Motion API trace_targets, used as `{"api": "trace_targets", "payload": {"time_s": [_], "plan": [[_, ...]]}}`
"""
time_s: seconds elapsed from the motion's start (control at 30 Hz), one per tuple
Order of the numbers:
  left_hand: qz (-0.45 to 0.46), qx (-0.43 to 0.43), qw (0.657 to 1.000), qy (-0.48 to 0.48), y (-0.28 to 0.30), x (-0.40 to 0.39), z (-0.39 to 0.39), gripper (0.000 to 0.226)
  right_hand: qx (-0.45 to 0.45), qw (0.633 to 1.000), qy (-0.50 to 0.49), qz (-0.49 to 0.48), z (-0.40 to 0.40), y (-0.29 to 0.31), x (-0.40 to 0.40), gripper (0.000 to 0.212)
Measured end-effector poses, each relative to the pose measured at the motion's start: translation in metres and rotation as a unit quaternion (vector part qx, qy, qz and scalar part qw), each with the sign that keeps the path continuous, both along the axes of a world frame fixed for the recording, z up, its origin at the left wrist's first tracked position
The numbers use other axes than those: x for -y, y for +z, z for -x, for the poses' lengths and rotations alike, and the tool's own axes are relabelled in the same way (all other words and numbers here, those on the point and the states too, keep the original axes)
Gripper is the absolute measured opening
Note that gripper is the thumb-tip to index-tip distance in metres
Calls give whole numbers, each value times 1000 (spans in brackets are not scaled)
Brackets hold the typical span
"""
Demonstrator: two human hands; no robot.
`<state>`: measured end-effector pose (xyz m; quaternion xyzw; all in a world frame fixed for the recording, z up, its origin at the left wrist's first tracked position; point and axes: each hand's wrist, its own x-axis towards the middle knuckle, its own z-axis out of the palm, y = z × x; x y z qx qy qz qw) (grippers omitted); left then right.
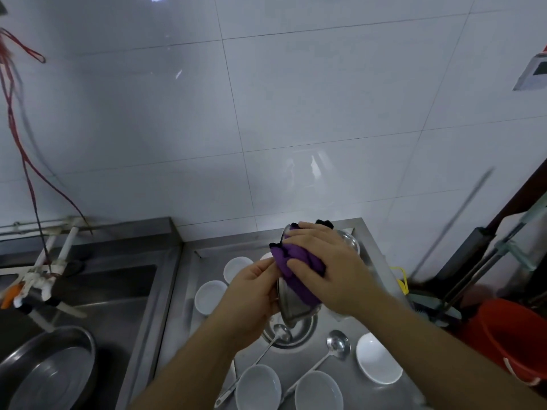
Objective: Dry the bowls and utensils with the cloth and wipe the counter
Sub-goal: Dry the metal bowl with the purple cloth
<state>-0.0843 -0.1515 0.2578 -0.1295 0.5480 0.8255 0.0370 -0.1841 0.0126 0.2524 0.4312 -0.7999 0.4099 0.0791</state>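
Head view: hands (296, 279) press purple cloth (296, 270) into steel bowl (291, 309).

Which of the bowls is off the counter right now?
The steel bowl, tilted and held by the left hand while the right hand presses the purple cloth into it. The white bowls sit on the counter.

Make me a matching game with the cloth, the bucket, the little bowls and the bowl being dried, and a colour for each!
Things:
1. cloth
2. bucket
3. little bowls
4. bowl being dried

Colours:
A. white
B. shiny silver metal
C. purple
D. red-orange

Pairs: 1-C, 2-D, 3-A, 4-B
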Motion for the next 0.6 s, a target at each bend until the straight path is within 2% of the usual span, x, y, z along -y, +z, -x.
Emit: {"api": "trace_targets", "payload": {"time_s": [0.1, 0.2, 0.27, 0.4, 0.47, 0.6], "plan": [[18, -2, 1000, -20, 1, 4, -3, 32, 87, 995, -37, -13, 14, 8, 9, 40], [25, -18, 999, -24, 0, 8, -4, 35, 251, 961, -96, 65, 32, 16, 14, 32], [6, -25, 1000, -15, -1, 11, -4, 35, 366, 914, -126, 124, 45, 16, 13, 26], [-57, -41, 997, 16, -1, 21, -2, 32, 581, 759, -139, 259, 48, 5, 7, 38], [-84, -42, 995, 40, -3, 24, -1, 28, 631, 696, -149, 310, 42, -7, 10, 38], [-123, -42, 987, 95, -11, 22, 4, 35, 657, 631, -196, 363, 30, -24, 23, 35]]}}
